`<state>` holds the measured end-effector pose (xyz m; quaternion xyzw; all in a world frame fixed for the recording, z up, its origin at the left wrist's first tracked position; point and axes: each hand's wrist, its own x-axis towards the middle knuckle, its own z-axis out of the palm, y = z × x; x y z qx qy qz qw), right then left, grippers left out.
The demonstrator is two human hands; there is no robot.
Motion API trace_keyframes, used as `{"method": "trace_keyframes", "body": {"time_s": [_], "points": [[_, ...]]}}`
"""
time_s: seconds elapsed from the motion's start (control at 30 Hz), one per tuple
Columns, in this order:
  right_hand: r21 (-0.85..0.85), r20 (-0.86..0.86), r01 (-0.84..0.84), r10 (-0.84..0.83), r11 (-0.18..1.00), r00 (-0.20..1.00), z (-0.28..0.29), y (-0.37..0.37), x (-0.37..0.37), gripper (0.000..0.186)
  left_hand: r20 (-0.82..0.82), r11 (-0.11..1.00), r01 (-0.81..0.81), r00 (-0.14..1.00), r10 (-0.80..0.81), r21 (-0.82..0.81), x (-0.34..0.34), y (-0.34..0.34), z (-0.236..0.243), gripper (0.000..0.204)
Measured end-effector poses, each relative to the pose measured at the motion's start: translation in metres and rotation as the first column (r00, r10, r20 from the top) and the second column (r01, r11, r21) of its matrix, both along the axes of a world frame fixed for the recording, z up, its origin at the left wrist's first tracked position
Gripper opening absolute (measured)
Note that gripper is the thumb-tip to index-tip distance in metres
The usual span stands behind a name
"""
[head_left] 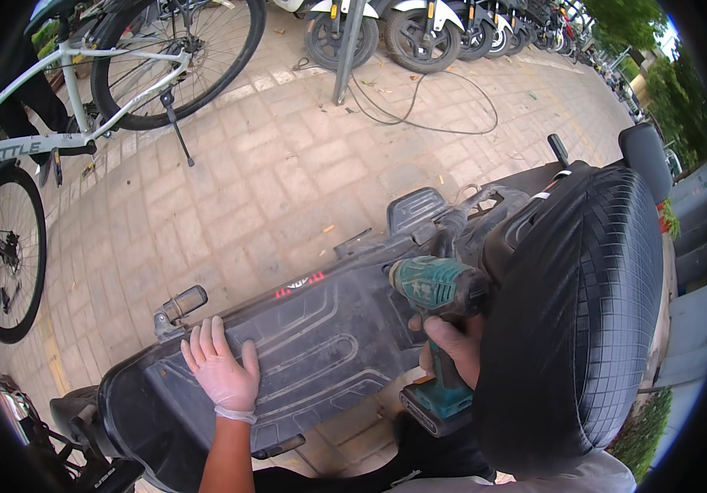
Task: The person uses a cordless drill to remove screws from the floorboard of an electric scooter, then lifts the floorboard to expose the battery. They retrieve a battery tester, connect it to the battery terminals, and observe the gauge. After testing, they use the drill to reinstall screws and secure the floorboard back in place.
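Note:
My left hand (224, 368), in a thin clear glove, lies flat on the dark plastic footboard (312, 329) of an electric scooter, its fingers stretched toward the far edge. A teal and black cordless drill (431, 282) is gripped by its handle in my right hand (459, 345), over the footboard's right end. The drill's nose points left, with its battery at the bottom. Whether its tip touches anything cannot be made out. The black padded scooter seat (567, 329) rises just right of the drill and partly covers my right hand.
A fold-out footpeg (183, 304) juts from the footboard's far edge. On the brick paving (230, 205) a light-framed bicycle (82, 107) stands at the far left. A metal post (349, 53), a loose cable (452, 127) and several parked scooters (423, 37) are at the back.

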<state>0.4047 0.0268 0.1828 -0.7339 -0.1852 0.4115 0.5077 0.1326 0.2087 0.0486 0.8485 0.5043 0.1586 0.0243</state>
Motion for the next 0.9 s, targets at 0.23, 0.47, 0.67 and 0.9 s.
{"method": "trace_keyframes", "body": {"time_s": [0.23, 0.47, 0.67, 0.9], "points": [[-0.077, 0.124, -0.014, 0.024, 0.997, 0.992, -0.014, -0.001, 0.0, 0.036, -0.01, 1.0, 0.003, 1.0, -0.003, -0.014, 0.0, 0.002, 0.002, 0.07], [-0.065, 0.016, -0.059, 0.06, 0.996, 0.998, 0.007, 0.008, 0.001, 0.038, -0.01, 1.0, -0.004, 1.0, 0.003, -0.026, -0.001, 0.002, 0.001, 0.072], [-0.097, -0.09, -0.027, 0.019, 0.995, 0.996, 0.022, 0.02, -0.004, 0.038, -0.005, 1.0, -0.006, 1.0, 0.006, -0.023, -0.001, 0.001, 0.0, 0.072], [-0.098, -0.05, -0.016, 0.011, 0.995, 0.999, 0.023, 0.018, -0.006, 0.036, 0.015, 1.0, -0.002, 1.0, 0.002, -0.011, -0.002, 0.001, -0.001, 0.071]]}}
